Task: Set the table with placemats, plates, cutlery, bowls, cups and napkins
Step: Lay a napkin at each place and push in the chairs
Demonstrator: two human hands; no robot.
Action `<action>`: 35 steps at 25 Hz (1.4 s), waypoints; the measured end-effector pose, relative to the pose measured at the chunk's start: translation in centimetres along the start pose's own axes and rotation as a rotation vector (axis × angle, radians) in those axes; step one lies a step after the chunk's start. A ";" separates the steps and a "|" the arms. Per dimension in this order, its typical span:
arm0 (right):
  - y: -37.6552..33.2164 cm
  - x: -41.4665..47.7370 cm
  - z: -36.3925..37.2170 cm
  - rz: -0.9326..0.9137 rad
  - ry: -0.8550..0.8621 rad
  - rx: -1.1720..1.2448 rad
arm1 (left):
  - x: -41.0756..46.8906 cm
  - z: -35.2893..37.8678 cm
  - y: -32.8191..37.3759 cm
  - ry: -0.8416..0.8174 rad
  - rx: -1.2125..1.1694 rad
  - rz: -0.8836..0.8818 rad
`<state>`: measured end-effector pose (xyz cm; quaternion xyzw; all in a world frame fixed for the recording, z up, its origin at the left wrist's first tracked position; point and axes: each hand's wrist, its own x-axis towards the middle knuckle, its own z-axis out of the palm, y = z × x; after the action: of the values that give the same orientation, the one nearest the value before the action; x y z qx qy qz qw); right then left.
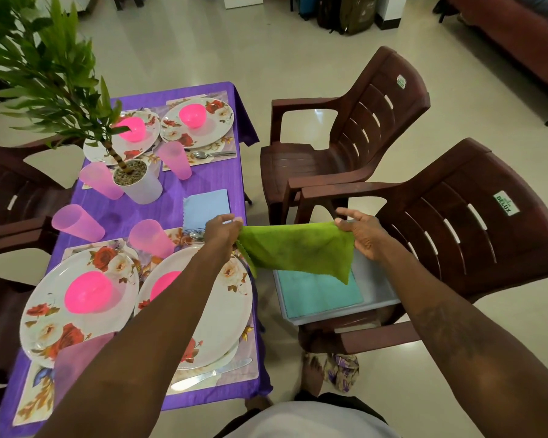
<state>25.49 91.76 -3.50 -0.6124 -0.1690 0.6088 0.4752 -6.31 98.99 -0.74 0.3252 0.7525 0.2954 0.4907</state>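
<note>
A green napkin (298,251) hangs stretched between my hands, over the gap between table and chair. My left hand (222,230) pinches its left corner at the table's right edge. My right hand (363,232) pinches the right corner above a grey tray (380,303) on the near chair's seat. A teal napkin (320,294) lies in that tray. A light blue napkin (206,208) lies flat on the purple tablecloth (200,181). Floral plates with pink bowls (87,292) stand on placemats, with pink cups (151,238), a spoon (211,154) and a knife (209,374).
A potted plant (136,181) stands mid-table, its leaves reaching over the far left plate. Two brown plastic chairs (377,131) stand to the right of the table, others at the left. My feet and the tiled floor show below.
</note>
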 end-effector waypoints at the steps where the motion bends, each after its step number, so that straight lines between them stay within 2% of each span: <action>1: -0.2 -0.1 -0.1 -0.018 -0.020 -0.019 | -0.7 -0.1 0.6 -0.035 0.010 0.039; 3: -0.9 -0.5 -0.4 -0.031 -0.089 -0.089 | -1.2 -0.4 1.7 -0.167 0.026 0.066; 6: -1.5 -0.3 -1.0 -0.070 -0.136 -0.381 | -1.3 -1.2 3.0 -0.355 0.183 0.088; 10: -2.3 0.1 -1.0 -0.190 -0.071 -0.528 | -0.7 -1.1 3.8 -0.283 0.277 0.072; 15: -3.1 -0.2 -0.9 -0.180 -0.092 -0.432 | -0.5 -0.6 3.7 -0.173 0.312 -0.004; 18: -3.6 -0.7 -1.0 -0.161 -0.144 -0.352 | -0.8 -1.1 4.1 -0.236 0.250 0.018; 21: -3.9 -0.6 -1.3 -0.165 -0.159 -0.425 | -0.6 -1.7 4.5 -0.305 0.376 0.125; 27: -4.5 -0.4 -0.6 -0.374 -0.033 -0.659 | -1.7 -1.3 5.1 -0.126 0.616 0.418; 29: -5.1 -0.8 -0.3 -0.438 0.019 -0.716 | -2.0 -1.9 5.2 -0.137 0.530 0.517; 31: -5.6 -1.0 0.1 -0.491 0.063 -0.718 | -2.3 -2.7 5.3 -0.153 0.341 0.543; 35: -5.8 -1.3 1.6 -0.516 0.136 -0.569 | -2.8 -3.6 5.7 -0.152 0.130 0.558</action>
<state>25.92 94.23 2.15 -0.6960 -0.4476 0.3562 0.4340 -7.67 99.82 6.36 0.5716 0.6123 0.3450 0.4236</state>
